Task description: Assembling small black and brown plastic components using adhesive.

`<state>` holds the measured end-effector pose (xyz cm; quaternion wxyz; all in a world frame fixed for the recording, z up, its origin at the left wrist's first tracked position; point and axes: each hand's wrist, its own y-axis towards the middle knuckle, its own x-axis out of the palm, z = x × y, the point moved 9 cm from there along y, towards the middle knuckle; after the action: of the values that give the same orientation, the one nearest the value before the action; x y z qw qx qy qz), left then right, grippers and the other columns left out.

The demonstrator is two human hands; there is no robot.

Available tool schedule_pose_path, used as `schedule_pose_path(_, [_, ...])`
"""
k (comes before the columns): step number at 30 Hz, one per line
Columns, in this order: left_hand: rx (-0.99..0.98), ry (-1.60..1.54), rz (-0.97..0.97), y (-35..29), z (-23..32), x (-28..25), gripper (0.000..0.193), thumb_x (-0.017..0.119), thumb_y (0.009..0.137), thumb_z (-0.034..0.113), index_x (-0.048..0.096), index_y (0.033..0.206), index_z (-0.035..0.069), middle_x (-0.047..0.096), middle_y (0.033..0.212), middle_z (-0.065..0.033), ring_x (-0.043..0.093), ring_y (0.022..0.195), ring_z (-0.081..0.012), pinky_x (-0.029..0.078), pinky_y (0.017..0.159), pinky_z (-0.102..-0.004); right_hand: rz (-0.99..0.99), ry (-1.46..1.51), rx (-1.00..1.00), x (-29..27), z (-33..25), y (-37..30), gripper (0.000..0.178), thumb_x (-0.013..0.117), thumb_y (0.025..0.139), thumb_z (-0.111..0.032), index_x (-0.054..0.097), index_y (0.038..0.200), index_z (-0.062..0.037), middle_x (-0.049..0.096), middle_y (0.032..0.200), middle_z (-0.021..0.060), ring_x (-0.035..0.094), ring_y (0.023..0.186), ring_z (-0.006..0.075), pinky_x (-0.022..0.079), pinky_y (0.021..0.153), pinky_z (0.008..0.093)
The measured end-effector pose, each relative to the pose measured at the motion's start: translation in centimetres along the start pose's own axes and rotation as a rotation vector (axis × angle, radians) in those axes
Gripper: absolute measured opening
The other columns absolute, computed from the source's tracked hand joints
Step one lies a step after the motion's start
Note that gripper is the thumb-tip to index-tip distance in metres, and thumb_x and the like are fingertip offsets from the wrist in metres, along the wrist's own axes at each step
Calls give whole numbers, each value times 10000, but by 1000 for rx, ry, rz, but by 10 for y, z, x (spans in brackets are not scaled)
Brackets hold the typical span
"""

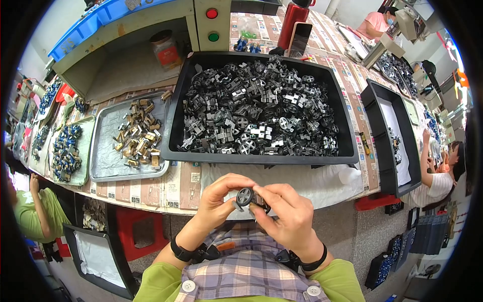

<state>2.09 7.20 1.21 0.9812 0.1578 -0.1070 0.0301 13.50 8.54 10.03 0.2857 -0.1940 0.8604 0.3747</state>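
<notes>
At a paper-covered workbench (177, 190), a left hand (217, 200) and right hand (289, 214) pinch a small dark wheeled part (245, 197) near the front edge, a two-handed grip that apparently steadies it. A black bin (251, 159) of similar pieces (261, 108) and a silver tray (104, 151) of brass-coloured blocks (146, 136) sit just beyond, seemingly for easy reach.

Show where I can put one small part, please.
Free: the pale cloth before the big black tray, left of the whitish object; the left side of the metal tray, beside brassy parts. Crowded: the big black tray, heaped with dark parts.
</notes>
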Motion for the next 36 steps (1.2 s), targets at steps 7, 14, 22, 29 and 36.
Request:
schedule_pose_path(7, [287,582,-61,6,47,15,450,563,669,-71,502,1109,4,587,1074,-163,595,855,-255,453,749,-318,-2,-32,-13,2,4,1,328,686,664,-93,602,968,-4,574,835,70,567,578,181,458,505,275])
schedule_pose_path(14, [263,649,-21,3,40,10,469,549,629,-115,516,1084,-6,602,1046,-157,609,815,-261,469,728,-312,-82,8,23,5,0,3,355,658,686,-80,579,1023,-3,561,880,80,572,620,193,464,543,282])
schedule_pose_path(22, [354,716,82,2,44,11,489,576,631,-102,519,1108,-9,580,1084,-159,605,805,-259,477,689,-307,-37,38,106,9,9,3,314,617,685,-36,589,997,-13,564,865,75,577,632,192,467,556,288])
schedule_pose_path(29, [385,750,105,6,47,15,415,584,673,-55,523,1081,-8,585,1061,-171,601,855,-282,471,726,-317,10,40,143,4,11,4,332,631,634,-12,621,965,-28,594,846,102,591,692,225,479,592,293])
schedule_pose_path(36, [356,667,141,4,45,13,375,529,661,-83,534,1026,3,603,995,-149,595,880,-286,466,747,-327,52,26,127,1,7,2,334,633,630,-4,625,963,-24,596,838,99,591,683,224,477,584,291])
